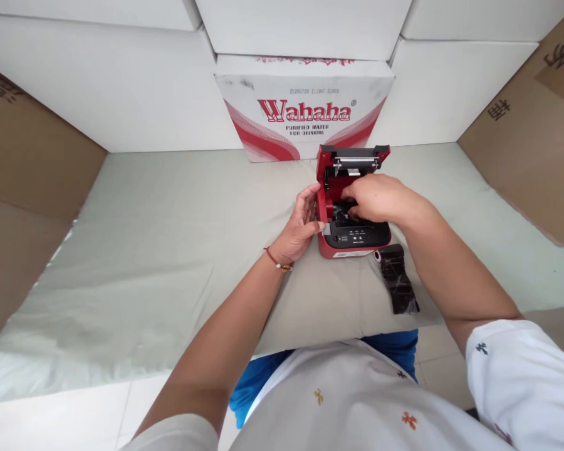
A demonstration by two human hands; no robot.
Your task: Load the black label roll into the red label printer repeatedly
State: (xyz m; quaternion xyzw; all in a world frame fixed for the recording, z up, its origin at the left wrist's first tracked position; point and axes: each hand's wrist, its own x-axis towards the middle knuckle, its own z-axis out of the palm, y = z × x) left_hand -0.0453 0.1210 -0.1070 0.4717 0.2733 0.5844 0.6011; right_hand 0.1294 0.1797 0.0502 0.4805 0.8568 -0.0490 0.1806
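Note:
A red and black label printer [357, 237] stands on the cloth with its lid [355, 160] raised. My left hand [301, 227] holds the printer's left side, its thumb on the front left corner and its fingers along the wall. Into the open compartment reaches my right hand [378, 197], with bent fingers and the thumb drawn toward them. What those fingertips hold, if anything, is hidden by the hand and the dark inside. Beside the printer's front right corner lies a roll of black ribbon [397, 279] with a pale core, part of it unrolled toward me.
The table has a pale green cloth [160, 250] over it. Behind the printer stands a Wahaha water carton [305, 109], with white boxes [98, 81] stacked around it. Brown cardboard boxes stand at the left [23, 188] and right [536, 138]. The table's front edge is near my body.

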